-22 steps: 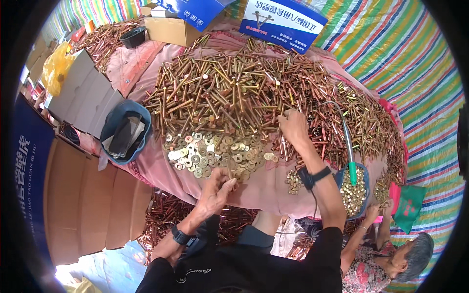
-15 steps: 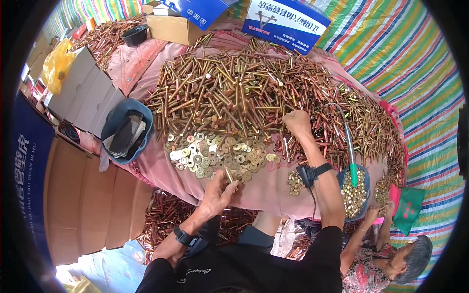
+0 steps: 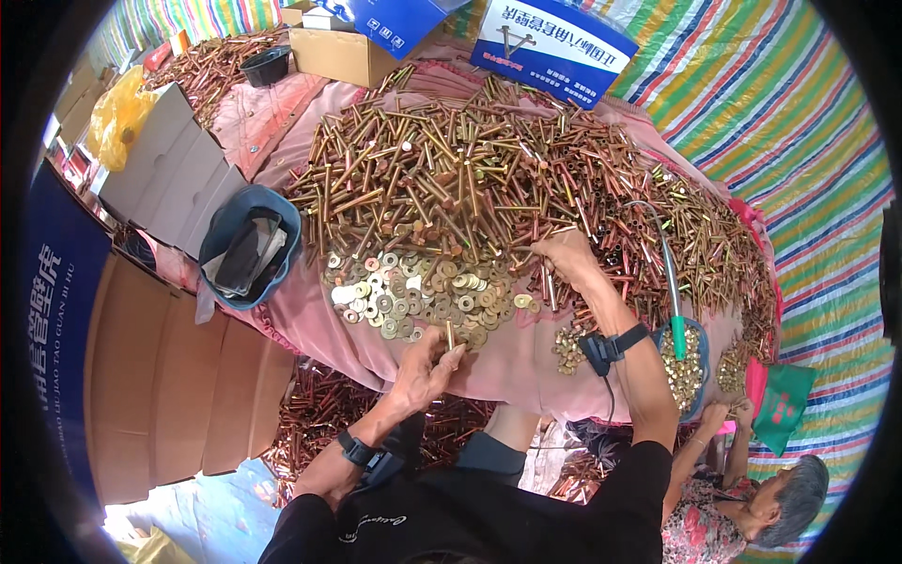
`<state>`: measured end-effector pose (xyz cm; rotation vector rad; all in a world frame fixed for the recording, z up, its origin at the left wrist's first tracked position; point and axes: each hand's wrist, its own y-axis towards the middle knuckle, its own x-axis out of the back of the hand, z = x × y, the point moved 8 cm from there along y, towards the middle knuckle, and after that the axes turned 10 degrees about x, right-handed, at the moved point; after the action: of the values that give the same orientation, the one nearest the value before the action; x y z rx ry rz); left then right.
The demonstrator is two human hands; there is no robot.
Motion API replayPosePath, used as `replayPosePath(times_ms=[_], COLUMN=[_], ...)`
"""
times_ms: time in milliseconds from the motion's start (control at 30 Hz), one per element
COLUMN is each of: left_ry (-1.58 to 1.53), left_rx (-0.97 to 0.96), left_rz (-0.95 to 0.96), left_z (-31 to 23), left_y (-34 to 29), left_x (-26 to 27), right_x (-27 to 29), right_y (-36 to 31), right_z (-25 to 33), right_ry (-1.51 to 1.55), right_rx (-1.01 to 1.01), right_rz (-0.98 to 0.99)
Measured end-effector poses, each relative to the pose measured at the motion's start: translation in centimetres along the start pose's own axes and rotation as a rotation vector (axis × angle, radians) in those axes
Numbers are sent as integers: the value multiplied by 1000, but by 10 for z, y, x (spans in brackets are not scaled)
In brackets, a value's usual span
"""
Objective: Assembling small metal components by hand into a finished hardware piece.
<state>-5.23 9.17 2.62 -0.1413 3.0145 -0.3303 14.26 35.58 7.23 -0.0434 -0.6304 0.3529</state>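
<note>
My left hand [image 3: 425, 371] is closed around a short gold-coloured bolt [image 3: 450, 335], which stands upright between thumb and fingers. It is at the near edge of a spread of flat round washers [image 3: 404, 299]. Farther right, my right hand [image 3: 567, 254] pinches its fingers together at the near side of a big heap of bolts [image 3: 451, 179]. Whatever its fingertips hold blends into the heap. Two loose washers [image 3: 526, 302] lie on the pink cloth [image 3: 507, 362] below that hand.
A small pile of nuts [image 3: 567, 351] lies near my right wrist. Right of it stands a blue tub of nuts [image 3: 684, 371] with a green-handled tool [image 3: 676, 324]. Another blue tub [image 3: 246, 249] is at left. A co-worker [image 3: 723, 498] handles things at lower right. Boxes [image 3: 554, 52] stand behind.
My right hand has shifted a little left and nearer, its fingers now pointing left along the heap's edge. My left hand stays about in place, with the bolt turned more upright.
</note>
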Motion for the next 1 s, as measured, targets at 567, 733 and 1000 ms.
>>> replayPosePath(times_ms=[567,733,1000], left_ry=[7,-53,-237], left_rx=[-84,-6,-79], left_rz=[13,61,-2], left_z=[-7,-8,3], left_y=[-7,-9,-1], left_x=[-3,-6,7], right_x=[-51,-53,-36], right_y=[-12,-6,-70], right_z=[-22,-24,3], right_ry=[628,803,635], right_rx=[-445,-417,-244], right_rz=[-280,-289,-138])
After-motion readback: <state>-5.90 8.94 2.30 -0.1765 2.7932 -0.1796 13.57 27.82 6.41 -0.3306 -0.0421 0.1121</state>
